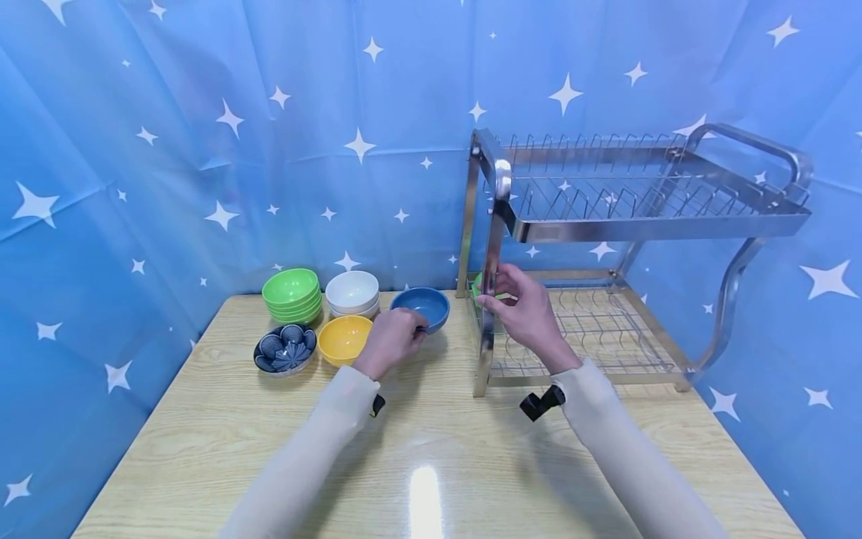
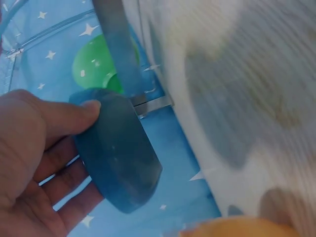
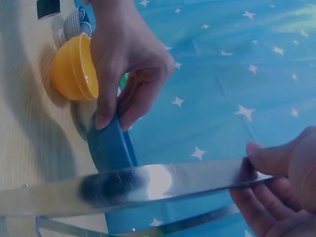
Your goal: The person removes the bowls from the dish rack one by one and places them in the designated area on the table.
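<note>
My left hand [image 1: 393, 338] pinches the rim of a blue bowl [image 1: 419, 301], thumb on one face and fingers on the other. In the left wrist view that bowl [image 2: 118, 153] is seen from its side. My right hand [image 1: 530, 313] grips the front left post [image 1: 492, 251] of a two-tier metal dish rack. The right wrist view shows thumb and fingers on either side of the post [image 3: 207, 178]. Behind this post a green bowl [image 2: 91, 61] sits in the rack's lower tier, partly hidden.
Left of the blue bowl stand a yellow bowl [image 1: 343, 340], stacked white bowls [image 1: 352, 290], stacked green bowls [image 1: 291, 288] and a dark patterned bowl [image 1: 266, 367]. The rack's upper tier [image 1: 660, 230] has wire slots. A blue star-printed curtain [image 1: 303, 180] borders the wooden table [image 1: 222, 449].
</note>
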The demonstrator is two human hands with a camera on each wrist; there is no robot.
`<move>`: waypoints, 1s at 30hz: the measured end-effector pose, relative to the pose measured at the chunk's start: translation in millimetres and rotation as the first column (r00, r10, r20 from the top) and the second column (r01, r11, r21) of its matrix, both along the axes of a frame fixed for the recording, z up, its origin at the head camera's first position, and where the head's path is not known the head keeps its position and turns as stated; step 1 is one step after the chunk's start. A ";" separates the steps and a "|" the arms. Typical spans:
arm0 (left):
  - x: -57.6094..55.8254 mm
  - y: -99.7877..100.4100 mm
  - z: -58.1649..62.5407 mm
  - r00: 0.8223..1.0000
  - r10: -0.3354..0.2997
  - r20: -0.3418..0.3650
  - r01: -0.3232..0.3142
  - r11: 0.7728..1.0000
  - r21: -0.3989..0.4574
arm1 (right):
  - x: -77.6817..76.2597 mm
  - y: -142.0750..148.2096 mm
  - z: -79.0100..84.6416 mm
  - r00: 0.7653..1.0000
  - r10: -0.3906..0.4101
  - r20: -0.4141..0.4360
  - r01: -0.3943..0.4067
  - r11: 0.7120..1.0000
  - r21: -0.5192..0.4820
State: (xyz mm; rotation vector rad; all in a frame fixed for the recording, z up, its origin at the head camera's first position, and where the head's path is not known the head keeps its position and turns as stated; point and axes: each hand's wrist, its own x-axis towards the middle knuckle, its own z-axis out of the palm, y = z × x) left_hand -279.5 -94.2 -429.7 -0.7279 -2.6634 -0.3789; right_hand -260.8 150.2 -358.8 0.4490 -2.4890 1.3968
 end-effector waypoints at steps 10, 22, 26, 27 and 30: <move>-9.6 12.7 -23.7 0.987 0.161 0.014 -0.162 0.987 0.008 | -0.4 3.1 1.6 1.000 0.003 0.006 -0.003 1.000 0.019; -15.0 10.0 -37.4 0.979 0.199 0.054 -0.200 0.980 0.007 | -0.9 2.0 -4.0 1.000 0.006 0.003 -0.006 1.000 0.004; -16.6 9.5 -40.2 0.973 0.212 0.088 -0.212 0.977 -0.001 | -0.5 1.1 -4.9 1.000 0.008 0.004 -0.008 1.000 -0.011; -17.0 9.4 -40.7 0.972 0.214 0.099 -0.215 0.977 -0.002 | -0.4 0.9 -5.0 1.000 0.007 0.004 -0.007 1.000 -0.013; -17.5 9.0 -41.8 0.968 0.219 0.125 -0.220 0.976 -0.009 | -0.3 0.6 -4.8 1.000 0.005 -0.001 -0.005 1.000 -0.011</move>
